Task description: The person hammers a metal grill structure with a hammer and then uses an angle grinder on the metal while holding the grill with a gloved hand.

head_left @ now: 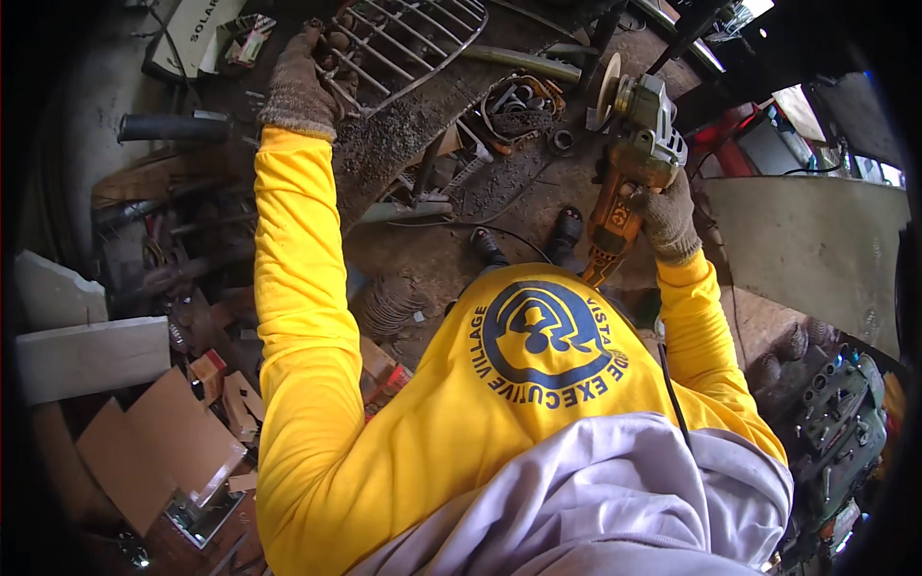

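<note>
In a brown knit glove, my left hand (pixel 305 86) is closed on the near left corner of a metal grate (pixel 408 43) with parallel bars and a rounded frame. The grate is above a dark, grit-strewn workbench (pixel 389 158) at the top. My right hand (pixel 667 219), gloved too, grips the yellow-and-black body of an angle grinder (pixel 629 182). Its metal gear head points away from me, and the thin disc (pixel 609 88) stands on edge to the left of it. Disc and grate are well apart. Whether the disc spins cannot be told.
A bin of metal scraps (pixel 523 110) sits beyond my feet (pixel 528 240). A dark cable (pixel 672 384) hangs over my right side. Cardboard (pixel 158 451) and a pale board (pixel 91 358) lie at left. A grey panel (pixel 807 245) and greasy engine part (pixel 840 413) are at right.
</note>
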{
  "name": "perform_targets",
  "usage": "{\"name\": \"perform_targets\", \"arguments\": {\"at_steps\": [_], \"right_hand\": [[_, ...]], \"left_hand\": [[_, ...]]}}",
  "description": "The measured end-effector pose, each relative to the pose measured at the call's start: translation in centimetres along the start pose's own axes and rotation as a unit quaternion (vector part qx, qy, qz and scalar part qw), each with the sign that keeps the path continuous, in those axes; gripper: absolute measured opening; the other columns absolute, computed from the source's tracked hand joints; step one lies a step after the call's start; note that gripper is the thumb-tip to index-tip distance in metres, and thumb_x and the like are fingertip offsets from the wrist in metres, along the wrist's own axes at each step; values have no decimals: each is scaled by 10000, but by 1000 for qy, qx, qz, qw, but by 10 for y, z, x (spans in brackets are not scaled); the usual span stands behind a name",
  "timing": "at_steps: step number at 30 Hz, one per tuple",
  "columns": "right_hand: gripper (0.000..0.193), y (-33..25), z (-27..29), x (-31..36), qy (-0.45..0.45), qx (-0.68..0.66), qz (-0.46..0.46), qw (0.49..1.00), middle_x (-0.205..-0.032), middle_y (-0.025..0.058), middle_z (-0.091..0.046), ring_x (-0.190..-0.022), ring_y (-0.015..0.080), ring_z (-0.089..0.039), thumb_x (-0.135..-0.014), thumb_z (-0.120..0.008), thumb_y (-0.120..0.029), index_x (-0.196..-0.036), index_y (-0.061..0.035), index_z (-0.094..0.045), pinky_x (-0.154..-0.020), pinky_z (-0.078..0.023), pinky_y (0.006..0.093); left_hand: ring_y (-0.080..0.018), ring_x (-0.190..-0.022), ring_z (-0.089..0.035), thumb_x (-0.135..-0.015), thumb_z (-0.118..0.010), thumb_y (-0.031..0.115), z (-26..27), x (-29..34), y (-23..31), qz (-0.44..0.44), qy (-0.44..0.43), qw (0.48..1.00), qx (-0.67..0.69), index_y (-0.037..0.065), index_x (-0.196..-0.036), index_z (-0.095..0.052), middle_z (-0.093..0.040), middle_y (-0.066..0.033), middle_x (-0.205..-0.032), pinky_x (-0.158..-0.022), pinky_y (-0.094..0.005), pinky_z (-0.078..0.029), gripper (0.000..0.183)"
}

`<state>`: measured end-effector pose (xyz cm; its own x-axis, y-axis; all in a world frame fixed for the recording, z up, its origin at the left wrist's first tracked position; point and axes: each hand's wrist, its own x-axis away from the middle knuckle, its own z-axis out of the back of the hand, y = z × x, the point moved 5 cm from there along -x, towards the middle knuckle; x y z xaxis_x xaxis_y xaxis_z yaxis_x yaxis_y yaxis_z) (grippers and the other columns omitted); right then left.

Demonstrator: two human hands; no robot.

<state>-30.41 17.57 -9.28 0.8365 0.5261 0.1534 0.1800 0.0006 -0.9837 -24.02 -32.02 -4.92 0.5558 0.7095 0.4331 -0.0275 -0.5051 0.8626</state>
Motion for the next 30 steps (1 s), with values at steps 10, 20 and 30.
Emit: {"name": "perform_targets", "arguments": {"at_steps": [10, 20, 30], "right_hand": [[661, 3, -6, -10, -30, 45, -19, 998, -1163, 52, -659, -1043, 154, -617, -682, -837, -104, -1276, -70, -550, -931, -493, 325], [730, -33, -50, -13, -104, 160, 12, 982, -1198, 71, -651, -1090, 176, -611, -680, -799, -67, -1346, -48, -500, -983, -474, 346], [832, -39, -110, -4, -213, 380, -6, 900, -1209, 155, -634, -1123, 272, -641, -637, -890, -256, -1304, 5, -465, -964, -514, 378]], "left_hand": [[-219, -1027, -632, -951, -570, 335, 9, -2, -3, -21, -12, 996, -81, 73, -1211, -627, -668, -124, -1111, -889, -383, -510, 374], [-239, -1040, -631, -950, -576, 358, 5, 30, -32, -131, -52, 955, -261, 37, -1200, -625, -670, -129, -1120, -900, -380, -504, 410], [-259, -1052, -630, -950, -581, 382, 12, 24, -44, -305, -78, 844, -434, 1, -1188, -624, -672, -133, -1130, -911, -376, -498, 451]]}}
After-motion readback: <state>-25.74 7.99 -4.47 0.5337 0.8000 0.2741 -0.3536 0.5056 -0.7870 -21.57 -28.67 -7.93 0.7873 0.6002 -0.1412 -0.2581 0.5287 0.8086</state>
